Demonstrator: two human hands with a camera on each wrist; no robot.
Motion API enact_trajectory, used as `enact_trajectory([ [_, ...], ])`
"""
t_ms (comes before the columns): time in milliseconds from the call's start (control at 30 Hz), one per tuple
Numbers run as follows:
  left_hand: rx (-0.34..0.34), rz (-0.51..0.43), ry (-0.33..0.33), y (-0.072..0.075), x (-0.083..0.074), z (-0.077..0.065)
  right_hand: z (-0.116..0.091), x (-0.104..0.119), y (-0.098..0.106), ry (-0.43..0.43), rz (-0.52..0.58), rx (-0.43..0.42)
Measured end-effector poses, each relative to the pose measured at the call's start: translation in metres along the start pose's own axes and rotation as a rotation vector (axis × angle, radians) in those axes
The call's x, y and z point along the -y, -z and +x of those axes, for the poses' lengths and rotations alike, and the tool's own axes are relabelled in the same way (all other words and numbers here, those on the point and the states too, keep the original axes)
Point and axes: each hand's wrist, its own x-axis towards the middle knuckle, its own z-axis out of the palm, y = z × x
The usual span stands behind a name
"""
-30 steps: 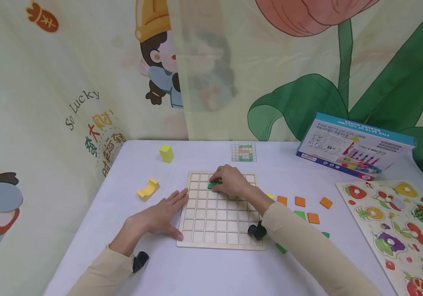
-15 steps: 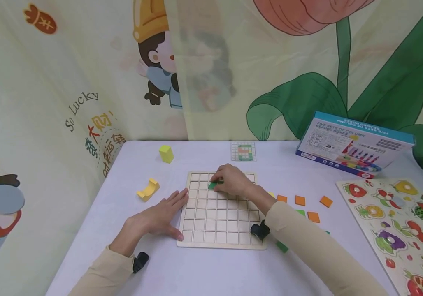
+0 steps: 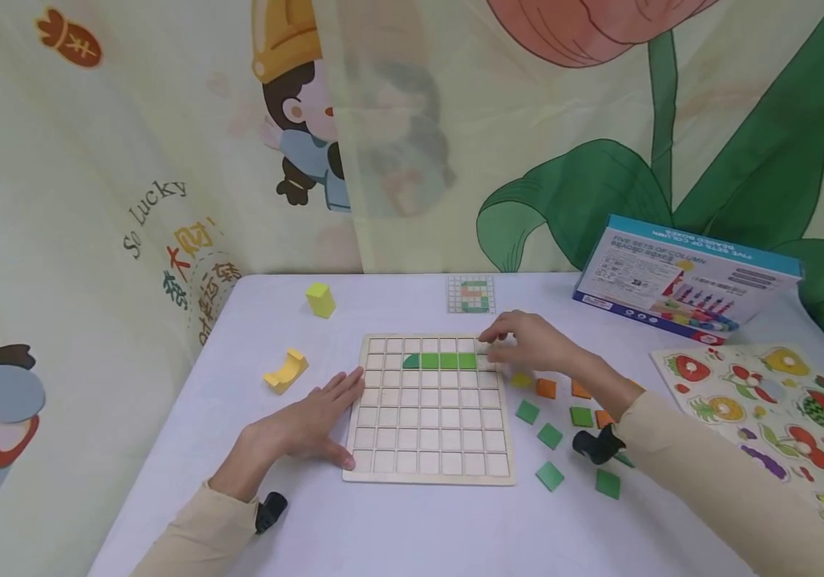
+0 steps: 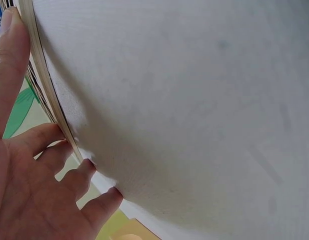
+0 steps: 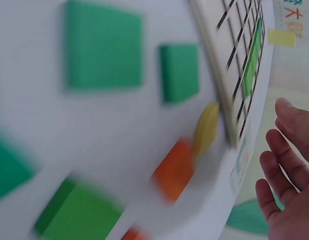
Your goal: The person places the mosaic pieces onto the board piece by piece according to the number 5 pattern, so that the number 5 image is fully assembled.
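Observation:
A wooden grid board (image 3: 430, 441) lies flat on the white-covered table. Its second row from the back holds a dark green tile (image 3: 411, 361) with a rounded corner, and to the right of it three lighter green square tiles (image 3: 449, 361). My left hand (image 3: 304, 425) rests along the board's left edge, fingers extended and thumb near the front corner. Over the board's back right corner is my right hand (image 3: 535, 340), its fingers loosely bent; the right wrist view shows nothing held in those fingers (image 5: 287, 165).
Right of the board lie several loose green tiles (image 3: 550, 476), orange tiles (image 3: 546, 389) and a yellow one (image 3: 522, 380). Behind it is a pattern card (image 3: 470, 294). A yellow-green block (image 3: 321, 300) and yellow arch (image 3: 285, 370) stand left; a box (image 3: 686, 272) and fruit puzzle (image 3: 816, 401) right.
My right hand has let go of the dark green tile and moved right to the board's back corner, uncovering the green row. The left hand stays where it was.

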Motion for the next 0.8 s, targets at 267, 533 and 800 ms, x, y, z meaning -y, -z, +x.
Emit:
enact_trajectory([
  [267, 0.005, 0.007, 0.002, 0.001, -0.002, 0.000, -0.045, -0.044, 0.014, -0.118, -0.019, 0.041],
  [533, 0.002, 0.005, -0.020, 0.001, 0.000, -0.001, -0.070, -0.060, 0.007, -0.091, -0.046, 0.059],
  [800, 0.003, 0.008, -0.029, 0.002, -0.001, -0.001, -0.076, -0.064, 0.002, -0.073, -0.048, 0.014],
])
